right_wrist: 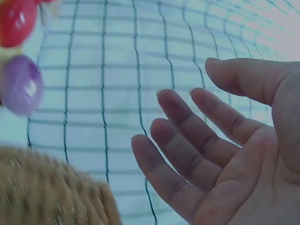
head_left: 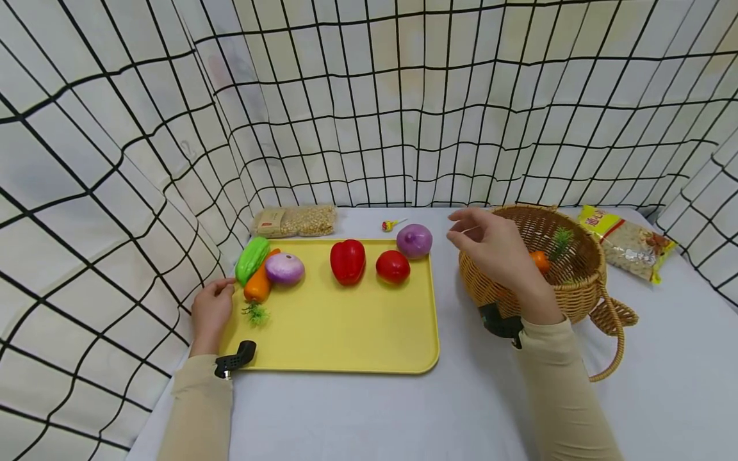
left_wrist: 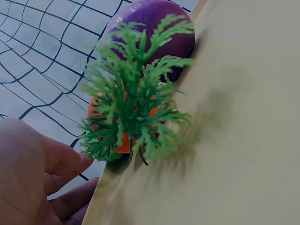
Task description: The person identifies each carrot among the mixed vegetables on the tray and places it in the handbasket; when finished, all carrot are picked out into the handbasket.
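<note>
Right now, your left hand (head_left: 211,312) is at the left edge of the yellow tray (head_left: 323,370), its fingers (left_wrist: 72,201) loosely bent, with nothing visible between them; you cannot tell whether they touch the rim. Your right hand (head_left: 497,246), to the right of the tray, hangs over the wicker basket (head_left: 582,298) with its fingers spread, gently bent and holding nothing.

Beside your left fingertips, against the tray's left edge, lies the green vegetable (head_left: 252,261). Touching it is the carrot (head_left: 257,288), its leafy top (head_left: 256,314) pointing toward the tray's near edge, and the pale purple vegetable (head_left: 284,268) just beside. You have a gap on the tray before the red pepper (head_left: 348,262), then another before the tomato (head_left: 393,267), which sits near the purple onion (head_left: 414,241) at the tray's far right corner. A broad stretch of yellow floor runs from these down to the tray's near rim.

To the right of the tray, a strip of white table (head_left: 450,410) separates its rim from the basket, where an orange piece (head_left: 540,261) lies inside. Behind the tray, a bag of grains (head_left: 296,221) lies close to the rim; the black net (head_left: 357,96) bounds your reach there and on the tray's left.
</note>
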### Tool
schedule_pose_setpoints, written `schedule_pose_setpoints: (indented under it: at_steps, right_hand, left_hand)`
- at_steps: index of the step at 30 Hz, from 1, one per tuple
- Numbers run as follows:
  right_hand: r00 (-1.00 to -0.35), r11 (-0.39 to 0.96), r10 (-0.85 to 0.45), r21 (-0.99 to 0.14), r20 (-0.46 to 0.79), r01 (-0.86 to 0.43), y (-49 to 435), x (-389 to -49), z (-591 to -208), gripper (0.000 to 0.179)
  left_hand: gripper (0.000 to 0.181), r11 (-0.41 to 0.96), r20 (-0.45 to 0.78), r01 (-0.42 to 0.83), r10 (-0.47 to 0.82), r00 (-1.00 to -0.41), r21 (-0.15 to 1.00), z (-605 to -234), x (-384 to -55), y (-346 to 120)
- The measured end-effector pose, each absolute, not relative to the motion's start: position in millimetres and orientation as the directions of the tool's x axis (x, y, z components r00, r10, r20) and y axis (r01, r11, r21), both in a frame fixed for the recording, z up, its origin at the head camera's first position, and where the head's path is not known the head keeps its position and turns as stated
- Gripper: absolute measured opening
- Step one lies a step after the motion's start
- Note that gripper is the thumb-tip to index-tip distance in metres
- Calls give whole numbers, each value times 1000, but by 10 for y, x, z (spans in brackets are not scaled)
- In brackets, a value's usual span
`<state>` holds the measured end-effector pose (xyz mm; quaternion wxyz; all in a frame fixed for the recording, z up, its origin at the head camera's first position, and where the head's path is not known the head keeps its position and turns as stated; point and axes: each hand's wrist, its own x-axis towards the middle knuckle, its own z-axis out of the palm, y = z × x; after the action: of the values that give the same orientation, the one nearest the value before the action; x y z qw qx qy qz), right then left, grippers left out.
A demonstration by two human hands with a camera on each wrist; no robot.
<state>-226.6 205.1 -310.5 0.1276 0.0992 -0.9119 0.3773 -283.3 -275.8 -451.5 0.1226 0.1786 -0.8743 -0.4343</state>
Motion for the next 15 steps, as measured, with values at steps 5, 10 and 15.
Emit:
schedule_pose_setpoints:
  at_steps: [5,10,15]
  right_hand:
    - [-940,688,-147,-651,307,-320,1773,-2324,-3224,30]
    - [-941,669,-199,-664,275,-335,1573,-2361,-3335,27]
    - [-935,633,-219,-689,278,-353,1452,-2393,-3403,19]
  left_hand:
    - [39,552,54,-205,-416,-908,808,-4514,-2833,-2760]
    - [39,552,50,-206,-413,-909,808,-4520,-2832,-2766]
    - [39,551,53,-206,-417,-907,809,-4512,-2818,-2783]
